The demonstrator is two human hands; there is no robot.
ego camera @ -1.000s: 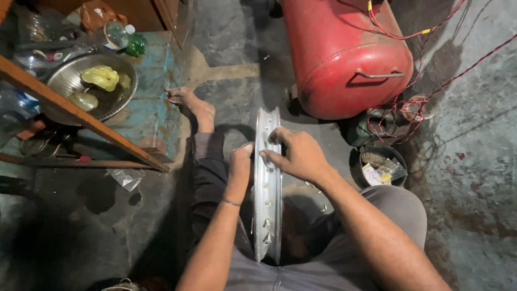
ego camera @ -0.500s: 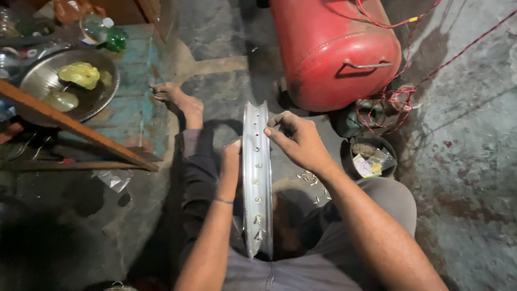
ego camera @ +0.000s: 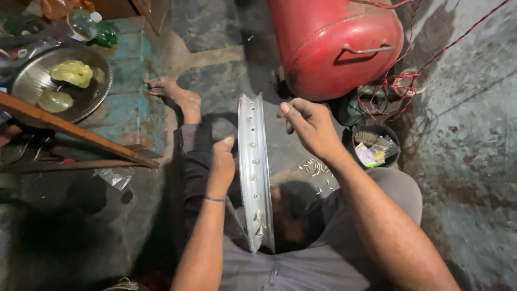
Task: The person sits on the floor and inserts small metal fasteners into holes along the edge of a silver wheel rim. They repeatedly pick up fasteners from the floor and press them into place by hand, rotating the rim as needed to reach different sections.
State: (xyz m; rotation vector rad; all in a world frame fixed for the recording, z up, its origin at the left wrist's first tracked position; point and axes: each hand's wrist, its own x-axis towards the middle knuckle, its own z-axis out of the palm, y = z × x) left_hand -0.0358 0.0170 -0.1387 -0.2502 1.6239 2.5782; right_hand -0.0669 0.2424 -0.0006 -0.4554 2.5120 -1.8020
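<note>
Head view: left hand (ego camera: 222,161) grasps upright rim (ego camera: 254,167) (thumb raised); right hand (ego camera: 312,126), loosely curled, holds nothing, just beside it.

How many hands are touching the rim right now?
1. The left hand grips the upright silver metal wheel rim on its left side. The right hand is off it, raised just to its right, in front of the red metal tank.
</note>
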